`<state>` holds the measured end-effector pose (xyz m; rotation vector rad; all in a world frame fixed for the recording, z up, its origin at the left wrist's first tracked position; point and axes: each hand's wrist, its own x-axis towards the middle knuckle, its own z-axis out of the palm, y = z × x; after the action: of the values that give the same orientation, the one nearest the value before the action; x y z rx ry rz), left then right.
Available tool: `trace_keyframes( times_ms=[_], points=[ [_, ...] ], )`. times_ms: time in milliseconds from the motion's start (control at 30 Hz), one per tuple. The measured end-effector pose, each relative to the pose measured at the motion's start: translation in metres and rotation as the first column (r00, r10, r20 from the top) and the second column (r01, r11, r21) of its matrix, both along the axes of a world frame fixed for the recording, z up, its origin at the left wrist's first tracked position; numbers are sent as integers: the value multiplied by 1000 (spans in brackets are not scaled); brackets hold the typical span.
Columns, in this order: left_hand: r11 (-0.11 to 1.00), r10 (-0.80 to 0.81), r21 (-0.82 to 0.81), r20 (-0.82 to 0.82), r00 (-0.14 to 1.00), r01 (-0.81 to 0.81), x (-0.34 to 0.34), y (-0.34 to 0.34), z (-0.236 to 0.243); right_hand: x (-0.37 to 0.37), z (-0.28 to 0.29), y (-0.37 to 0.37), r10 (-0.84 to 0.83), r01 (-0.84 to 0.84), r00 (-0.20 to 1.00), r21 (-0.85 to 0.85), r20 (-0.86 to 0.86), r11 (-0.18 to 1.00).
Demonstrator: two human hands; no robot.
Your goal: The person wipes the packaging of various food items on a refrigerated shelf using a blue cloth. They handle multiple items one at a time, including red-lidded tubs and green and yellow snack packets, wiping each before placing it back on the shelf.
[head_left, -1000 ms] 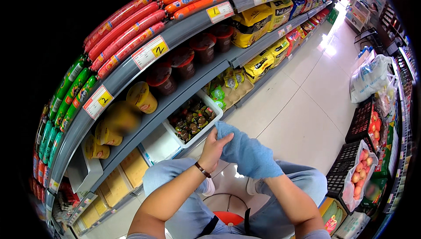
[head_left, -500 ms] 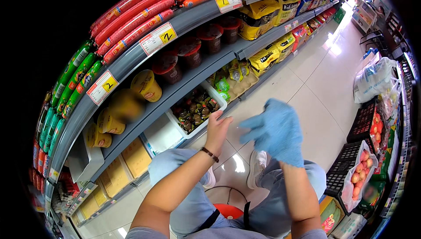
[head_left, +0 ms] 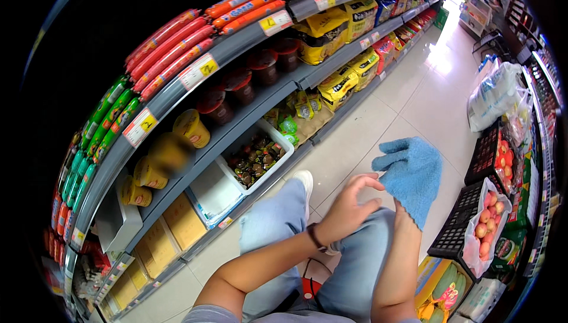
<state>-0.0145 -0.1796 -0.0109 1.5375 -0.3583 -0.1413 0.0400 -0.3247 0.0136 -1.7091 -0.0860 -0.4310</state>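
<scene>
A fuzzy blue glove (head_left: 412, 175) covers my right hand (head_left: 408, 166), which is raised over the floor right of centre. Its fingers point left and are spread apart, holding nothing. My bare left hand (head_left: 350, 207), with a dark bracelet (head_left: 315, 237) on the wrist, reaches across my knees to just left of the glove. Its fingers and thumb are bent but apart, and no object is between them. The fingertips come close to the glove's edge; I cannot tell whether they touch it.
Left, a grey shelf (head_left: 248, 101) carries red sausages (head_left: 171, 50), yellow cups (head_left: 192, 127), and dark red-lidded cups (head_left: 239, 86). A white tub (head_left: 286, 160) of small dark packets stands below. On the right are black crates (head_left: 452, 219), bagged apples (head_left: 486, 222) and white plastic bags (head_left: 494, 98).
My left hand has moved right, away from the white tub and toward the glove. My gloved right hand has shifted slightly right. The camera view has turned a little.
</scene>
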Motion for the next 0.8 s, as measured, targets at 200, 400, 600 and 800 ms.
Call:
trace_keyframes(
  times_ms=[200,400,600,800],
  points=[
    [810,-89,-585,-38,995,50,-28,71,110,-6,-5,15,92,-55,989,287,-116,956],
    [713,-139,-697,-34,990,76,-71,80,179,-4,1,31,266,-146,961,689,-70,710],
    [697,-492,-646,-114,863,312,-79,74,136,-6,0,40,126,-114,978,84,-167,990],
    [704,-612,-581,-205,764,409,-100,69,115,-8,-11,39,268,-171,958,547,-103,820]
  ],
)
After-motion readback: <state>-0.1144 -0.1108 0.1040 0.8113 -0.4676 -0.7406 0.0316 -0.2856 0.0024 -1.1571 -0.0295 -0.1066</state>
